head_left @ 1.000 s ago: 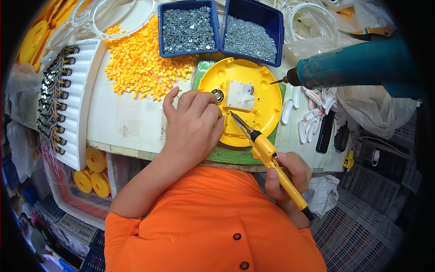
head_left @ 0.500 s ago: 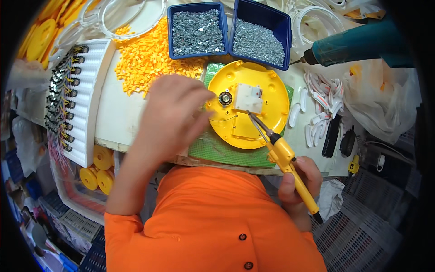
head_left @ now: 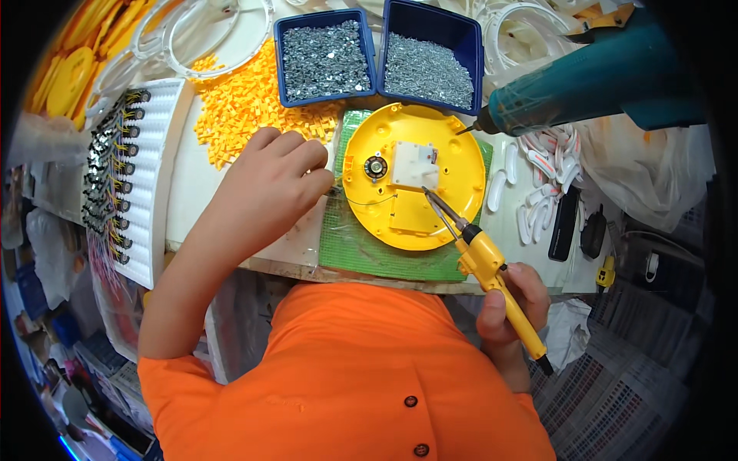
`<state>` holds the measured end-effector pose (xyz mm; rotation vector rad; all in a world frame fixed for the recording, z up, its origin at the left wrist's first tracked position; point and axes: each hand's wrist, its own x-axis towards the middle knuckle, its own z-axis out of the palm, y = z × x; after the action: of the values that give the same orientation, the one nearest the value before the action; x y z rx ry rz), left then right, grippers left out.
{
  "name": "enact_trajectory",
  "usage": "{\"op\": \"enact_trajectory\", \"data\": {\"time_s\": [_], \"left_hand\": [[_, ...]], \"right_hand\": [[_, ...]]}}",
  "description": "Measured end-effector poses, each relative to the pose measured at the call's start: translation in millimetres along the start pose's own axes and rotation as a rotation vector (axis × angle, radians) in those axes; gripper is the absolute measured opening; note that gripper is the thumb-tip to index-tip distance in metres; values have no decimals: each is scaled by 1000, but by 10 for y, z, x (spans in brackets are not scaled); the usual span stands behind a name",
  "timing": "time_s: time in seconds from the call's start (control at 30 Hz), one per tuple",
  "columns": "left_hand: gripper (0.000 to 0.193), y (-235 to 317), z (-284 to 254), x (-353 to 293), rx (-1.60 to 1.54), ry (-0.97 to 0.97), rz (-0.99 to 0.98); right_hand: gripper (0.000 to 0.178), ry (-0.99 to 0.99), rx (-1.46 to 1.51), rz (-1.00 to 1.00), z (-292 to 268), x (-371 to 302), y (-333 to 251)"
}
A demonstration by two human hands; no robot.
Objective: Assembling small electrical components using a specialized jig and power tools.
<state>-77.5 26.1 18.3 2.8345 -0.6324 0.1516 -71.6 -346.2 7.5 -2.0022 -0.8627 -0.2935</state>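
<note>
A yellow soldering iron with a thin feed tube beside its tip slants up from my right hand, which is closed round the handle. Its tip touches or nearly touches the lower edge of a white plastic box inside a round yellow casing. A small round speaker sits left of the box, and a thin dark wire runs below it. Just left of the casing, my left hand has its fingers curled and pressed together. Whatever it may hold is hidden.
Under the casing lies a green mat. Behind are two blue bins of small metal parts and a heap of yellow pieces. A teal power screwdriver hangs from the right. White foam with wired speakers stands left.
My left hand has drawn back left from the casing's edge, its fingers now curled. The screwdriver appears farther left, over the casing's rim. The soldering iron stays at the white box.
</note>
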Motion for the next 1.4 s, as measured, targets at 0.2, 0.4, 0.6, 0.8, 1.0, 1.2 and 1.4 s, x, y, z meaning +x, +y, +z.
{"op": "enact_trajectory", "data": {"time_s": [0.2, 0.4, 0.6, 0.8, 1.0, 1.2, 1.4], "left_hand": [[10, 275, -41, -136, 225, 164, -96], [18, 184, -600, -345, 106, 66, -282], [16, 230, -493, -272, -717, 377, -353], [17, 738, 161, 233, -684, 84, 58], [14, 825, 587, 121, -254, 148, 250], [15, 1006, 563, 191, -352, 199, -9], [15, 935, 390, 330, -474, 230, -166]], "right_hand": [[42, 37, -51, 89, -143, -81, 6], [44, 117, -1, 274, -222, -269, -37], [38, 237, 77, 345, -143, -308, -43], [41, 198, 81, 367, -158, -306, -122], [42, 227, 88, 350, -148, -325, -66], [40, 173, 103, 321, -155, -359, -45], [35, 179, 151, 324, -95, -443, -44]]}}
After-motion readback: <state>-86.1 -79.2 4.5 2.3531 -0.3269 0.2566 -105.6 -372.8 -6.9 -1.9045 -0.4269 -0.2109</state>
